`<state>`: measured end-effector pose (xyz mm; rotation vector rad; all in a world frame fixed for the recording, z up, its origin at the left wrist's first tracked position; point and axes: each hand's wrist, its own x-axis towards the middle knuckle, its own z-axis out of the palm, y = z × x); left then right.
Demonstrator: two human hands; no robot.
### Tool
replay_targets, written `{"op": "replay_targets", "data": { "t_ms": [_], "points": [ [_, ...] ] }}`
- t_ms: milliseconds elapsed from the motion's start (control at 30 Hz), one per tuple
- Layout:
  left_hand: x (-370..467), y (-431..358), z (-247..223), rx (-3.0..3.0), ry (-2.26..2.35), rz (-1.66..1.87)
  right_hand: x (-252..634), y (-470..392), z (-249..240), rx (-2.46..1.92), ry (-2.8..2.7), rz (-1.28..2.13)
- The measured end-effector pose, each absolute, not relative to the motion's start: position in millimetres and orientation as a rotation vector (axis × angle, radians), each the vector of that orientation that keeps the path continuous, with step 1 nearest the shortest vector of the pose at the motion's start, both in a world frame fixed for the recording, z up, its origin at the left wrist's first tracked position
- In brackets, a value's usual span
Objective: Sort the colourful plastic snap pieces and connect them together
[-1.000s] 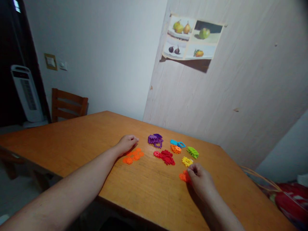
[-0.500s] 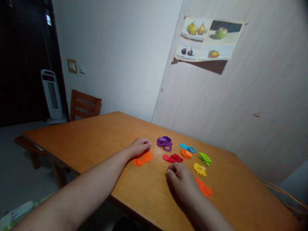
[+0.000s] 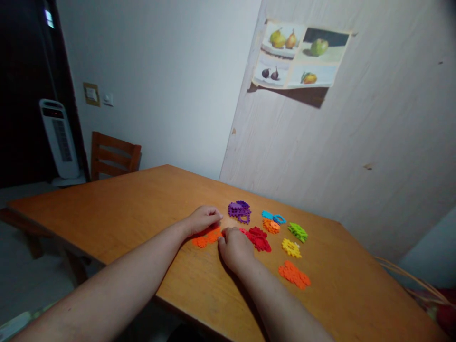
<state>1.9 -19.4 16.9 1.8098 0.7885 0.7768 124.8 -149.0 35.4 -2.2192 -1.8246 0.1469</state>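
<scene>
My left hand point(image 3: 204, 220) rests at the upper edge of a flat orange pile of gear-like pieces point(image 3: 202, 241), its fingers curled together; whatever they hold is too small to make out. Just to the right, my right hand point(image 3: 236, 247) touches the right end of that pile with bent fingers, and its fingertips are partly hidden. Beside its knuckles lie red pieces point(image 3: 261, 239). Farther back sits a purple stack point(image 3: 239, 211).
Toward the right lie blue pieces point(image 3: 279, 219), a lighter orange stack point(image 3: 271, 226), green pieces point(image 3: 298, 232), yellow pieces point(image 3: 291, 248) and another orange pile point(image 3: 294, 274), all on the wooden table point(image 3: 124, 204). A chair point(image 3: 116, 154) stands behind the table's left side.
My right hand has moved left, from in front of the red pieces to the left orange pile. More of the red pieces and the right orange pile shows. The view has shifted slightly right.
</scene>
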Motion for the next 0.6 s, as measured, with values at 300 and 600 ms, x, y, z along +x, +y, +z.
{"op": "replay_targets", "data": {
  "t_ms": [300,600],
  "points": [
    [1.4,-24.7,22.0,1.799,0.751,0.73,131.2,-140.8,36.2,-2.198,-1.634,0.447],
    [1.6,-23.9,22.6,1.81,0.739,0.716,132.1,-145.1,27.1,-2.122,-1.545,0.453]
  ]
}}
